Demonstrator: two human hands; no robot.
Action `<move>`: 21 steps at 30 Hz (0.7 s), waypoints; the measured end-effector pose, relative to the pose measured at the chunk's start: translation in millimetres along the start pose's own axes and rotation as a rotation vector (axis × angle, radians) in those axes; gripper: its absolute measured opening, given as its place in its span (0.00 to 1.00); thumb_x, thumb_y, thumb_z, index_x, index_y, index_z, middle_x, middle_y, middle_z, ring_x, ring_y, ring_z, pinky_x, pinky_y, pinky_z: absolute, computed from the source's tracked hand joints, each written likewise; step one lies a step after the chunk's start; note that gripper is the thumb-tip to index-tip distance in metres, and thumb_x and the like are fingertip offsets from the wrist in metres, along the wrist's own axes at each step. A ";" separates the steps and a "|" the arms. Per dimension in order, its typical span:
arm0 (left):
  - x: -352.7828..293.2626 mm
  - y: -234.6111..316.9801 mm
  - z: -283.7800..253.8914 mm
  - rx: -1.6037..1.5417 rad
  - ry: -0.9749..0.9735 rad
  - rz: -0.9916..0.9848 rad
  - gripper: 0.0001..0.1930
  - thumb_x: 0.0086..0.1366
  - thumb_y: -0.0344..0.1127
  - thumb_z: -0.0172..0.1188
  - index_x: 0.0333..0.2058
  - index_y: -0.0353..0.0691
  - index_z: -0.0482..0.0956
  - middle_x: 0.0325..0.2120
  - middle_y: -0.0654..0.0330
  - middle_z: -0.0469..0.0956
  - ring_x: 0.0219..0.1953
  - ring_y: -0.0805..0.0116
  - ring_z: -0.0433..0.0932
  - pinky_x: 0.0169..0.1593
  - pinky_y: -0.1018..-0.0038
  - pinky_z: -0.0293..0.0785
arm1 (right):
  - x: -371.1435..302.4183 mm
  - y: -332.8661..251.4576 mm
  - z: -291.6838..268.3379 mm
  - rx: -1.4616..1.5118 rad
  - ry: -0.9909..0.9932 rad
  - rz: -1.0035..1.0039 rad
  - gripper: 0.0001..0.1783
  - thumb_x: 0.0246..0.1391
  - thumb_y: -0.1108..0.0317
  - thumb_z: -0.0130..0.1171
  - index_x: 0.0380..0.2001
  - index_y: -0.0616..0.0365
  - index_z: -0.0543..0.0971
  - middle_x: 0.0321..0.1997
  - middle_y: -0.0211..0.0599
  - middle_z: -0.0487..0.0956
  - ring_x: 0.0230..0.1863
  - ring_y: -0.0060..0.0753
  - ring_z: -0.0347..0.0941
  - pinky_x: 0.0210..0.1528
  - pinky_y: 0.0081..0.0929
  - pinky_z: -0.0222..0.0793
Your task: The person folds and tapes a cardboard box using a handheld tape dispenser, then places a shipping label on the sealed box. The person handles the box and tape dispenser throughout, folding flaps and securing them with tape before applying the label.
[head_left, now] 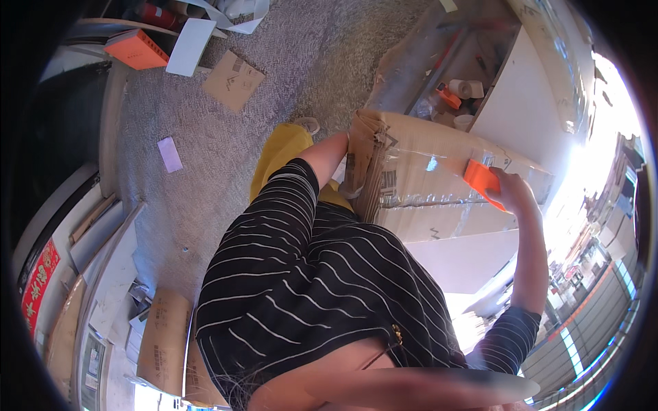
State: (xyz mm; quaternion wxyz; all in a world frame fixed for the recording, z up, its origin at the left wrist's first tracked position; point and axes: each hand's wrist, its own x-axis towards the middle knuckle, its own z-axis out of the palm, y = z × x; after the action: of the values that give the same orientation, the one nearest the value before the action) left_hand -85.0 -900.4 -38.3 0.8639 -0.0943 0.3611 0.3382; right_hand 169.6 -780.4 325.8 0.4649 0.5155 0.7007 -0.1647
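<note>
A long cardboard box (439,164) lies in front of me, with shiny clear tape along its side and layered cardboard edges at its left end. My right hand (510,190) is closed on an orange tape dispenser (482,179), which rests against the box's taped face toward the right end. At the box's left end is my left hand (340,142); its fingers are hidden by the cardboard, so their grip does not show.
Beyond the box, an open compartment holds tape rolls (467,89) and another orange dispenser (449,96). A flat cardboard piece (234,80), an orange box (136,49) and a purple card (170,155) lie to the left. Cardboard (163,339) stands at lower left.
</note>
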 end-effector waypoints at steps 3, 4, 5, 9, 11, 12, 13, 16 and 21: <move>-4.0 8.8 -0.8 0.060 0.026 -0.018 0.17 0.63 0.46 0.56 0.46 0.42 0.76 0.43 0.60 0.77 0.45 0.65 0.75 0.48 0.66 0.72 | 13.4 -37.0 8.6 -0.153 0.008 0.002 0.31 0.44 0.61 0.58 0.55 0.56 0.70 0.30 0.46 0.81 0.34 0.48 0.79 0.38 0.39 0.74; -2.1 10.1 0.4 0.083 0.030 -0.022 0.18 0.63 0.47 0.56 0.46 0.42 0.76 0.43 0.59 0.77 0.45 0.65 0.76 0.48 0.66 0.72 | 13.9 -58.9 20.0 -0.322 0.068 -0.020 0.29 0.44 0.64 0.59 0.53 0.61 0.72 0.26 0.43 0.81 0.29 0.41 0.79 0.31 0.35 0.73; -1.1 9.1 0.5 0.097 0.038 -0.028 0.18 0.63 0.47 0.56 0.46 0.42 0.76 0.43 0.59 0.77 0.44 0.64 0.76 0.48 0.66 0.72 | 13.1 -82.5 36.5 -0.497 0.155 -0.081 0.28 0.44 0.66 0.59 0.51 0.65 0.73 0.23 0.39 0.81 0.23 0.34 0.79 0.24 0.31 0.73; 0.2 -2.7 -5.4 0.189 0.068 -0.028 0.20 0.64 0.50 0.55 0.47 0.42 0.76 0.44 0.58 0.77 0.44 0.64 0.76 0.49 0.66 0.72 | 5.6 -107.9 80.0 -0.683 0.204 -0.019 0.32 0.45 0.64 0.59 0.55 0.64 0.69 0.19 0.38 0.79 0.20 0.30 0.78 0.19 0.28 0.69; -8.8 -10.3 -14.0 0.259 0.097 -0.014 0.21 0.64 0.51 0.54 0.47 0.42 0.76 0.44 0.57 0.77 0.44 0.63 0.77 0.49 0.67 0.72 | -5.3 -87.0 84.6 -0.567 0.224 0.112 0.35 0.46 0.62 0.59 0.58 0.62 0.66 0.19 0.38 0.80 0.20 0.32 0.78 0.20 0.30 0.70; -16.4 -13.9 -18.1 0.308 0.120 0.000 0.22 0.64 0.52 0.54 0.47 0.42 0.76 0.44 0.57 0.78 0.44 0.63 0.77 0.49 0.67 0.72 | -12.8 -73.0 80.7 -0.302 0.313 0.150 0.34 0.49 0.57 0.57 0.59 0.56 0.64 0.23 0.40 0.80 0.24 0.38 0.79 0.25 0.35 0.72; -28.0 -17.6 -23.7 0.357 0.150 0.022 0.22 0.64 0.53 0.53 0.47 0.41 0.76 0.44 0.57 0.78 0.44 0.63 0.77 0.49 0.67 0.73 | -23.0 -63.8 77.1 -0.046 0.379 0.202 0.33 0.53 0.52 0.55 0.60 0.50 0.62 0.26 0.43 0.81 0.28 0.44 0.80 0.29 0.41 0.75; -76.5 -27.0 -35.4 0.415 0.231 0.090 0.24 0.64 0.55 0.53 0.48 0.41 0.76 0.44 0.56 0.78 0.43 0.62 0.77 0.49 0.67 0.73 | -67.8 -75.0 75.0 0.462 0.488 0.005 0.34 0.53 0.55 0.59 0.62 0.46 0.62 0.42 0.48 0.80 0.42 0.51 0.78 0.43 0.39 0.74; -196.3 -46.6 -33.4 0.168 0.173 0.055 0.34 0.62 0.64 0.50 0.51 0.38 0.74 0.48 0.53 0.76 0.51 0.60 0.74 0.56 0.66 0.67 | -113.7 -177.3 92.1 0.464 0.292 -0.688 0.37 0.47 0.49 0.63 0.60 0.47 0.65 0.44 0.52 0.78 0.39 0.53 0.78 0.46 0.41 0.73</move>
State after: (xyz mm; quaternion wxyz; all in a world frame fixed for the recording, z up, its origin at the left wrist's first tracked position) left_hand -173.6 -1050.5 68.7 0.8248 -0.0406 0.4638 0.3209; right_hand 62.8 -983.9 327.8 0.1509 0.3606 0.8345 -0.3883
